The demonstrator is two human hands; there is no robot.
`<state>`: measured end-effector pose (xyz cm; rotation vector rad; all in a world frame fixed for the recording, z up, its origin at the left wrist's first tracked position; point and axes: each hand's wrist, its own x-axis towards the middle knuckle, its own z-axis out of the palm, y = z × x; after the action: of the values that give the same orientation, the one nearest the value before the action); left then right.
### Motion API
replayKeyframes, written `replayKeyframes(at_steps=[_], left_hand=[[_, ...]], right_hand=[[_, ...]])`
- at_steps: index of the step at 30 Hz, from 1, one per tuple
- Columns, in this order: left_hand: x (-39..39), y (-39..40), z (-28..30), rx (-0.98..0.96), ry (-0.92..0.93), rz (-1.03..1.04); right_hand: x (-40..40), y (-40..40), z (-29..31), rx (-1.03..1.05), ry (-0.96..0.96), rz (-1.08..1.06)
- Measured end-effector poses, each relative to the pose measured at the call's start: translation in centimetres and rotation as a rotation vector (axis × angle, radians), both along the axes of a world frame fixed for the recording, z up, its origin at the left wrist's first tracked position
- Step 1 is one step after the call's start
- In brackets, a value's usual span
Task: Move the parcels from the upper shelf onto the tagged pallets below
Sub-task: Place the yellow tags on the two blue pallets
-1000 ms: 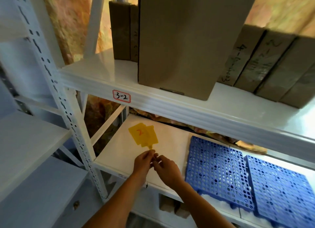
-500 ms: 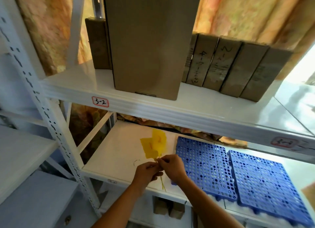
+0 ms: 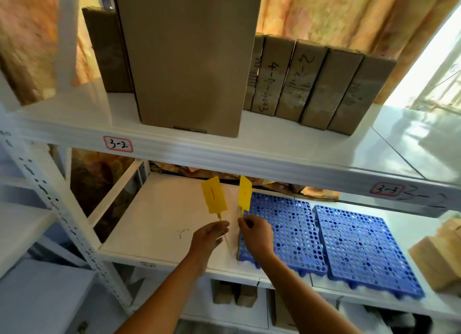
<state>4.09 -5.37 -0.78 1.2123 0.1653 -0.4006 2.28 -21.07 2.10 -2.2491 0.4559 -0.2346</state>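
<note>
Having come apart, two yellow tags (image 3: 215, 195), one per hands (image 3: 209, 236).

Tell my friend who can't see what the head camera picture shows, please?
Two hands each hold up a yellow tag: the left hand has tag 1, the right hand another tag. Two blue pallets lie beside them, and cardboard parcels stand on the shelf above.

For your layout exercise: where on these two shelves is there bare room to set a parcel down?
Lower shelf: bare white board left of the blue pallets, beside both hands. Upper shelf: bare at its right end, past the row of parcels; crowded around the big box.
</note>
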Motion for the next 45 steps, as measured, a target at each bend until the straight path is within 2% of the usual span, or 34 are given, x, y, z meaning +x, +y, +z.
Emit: replayKeyframes(at_steps=[7,12,21,26,31,35,45], left_hand=[[0.6,-0.1,0.9,-0.046,-0.014,-0.045],[1.4,0.4,0.6,0.028,-0.031,0.05],[1.6,0.9,0.0,0.244,-0.194,-0.031],[1.7,0.5,0.4,0.235,-0.224,-0.094],[2.1,0.8,-0.3,0.325,-0.23,-0.086],[2.2,1.4,-1.1,0.514,-0.285,-0.033],[1.0,-1.1,-0.2,0.383,-0.269,0.031]], right_hand=[[0.9,2.0,-0.5,-0.051,0.092,0.172],[0.9,2.9,-0.7,-0.011,0.087,0.266],[1.7,3.0,0.1,0.328,-0.001,0.057],[1.8,2.5,0.3,0.496,0.012,0.021],[1.7,1.5,1.1,0.535,-0.049,-0.077],[1.1,0.9,1.5,0.623,-0.061,-0.077],[-1.0,-0.7,1.3,0.541,-0.013,-0.03]])
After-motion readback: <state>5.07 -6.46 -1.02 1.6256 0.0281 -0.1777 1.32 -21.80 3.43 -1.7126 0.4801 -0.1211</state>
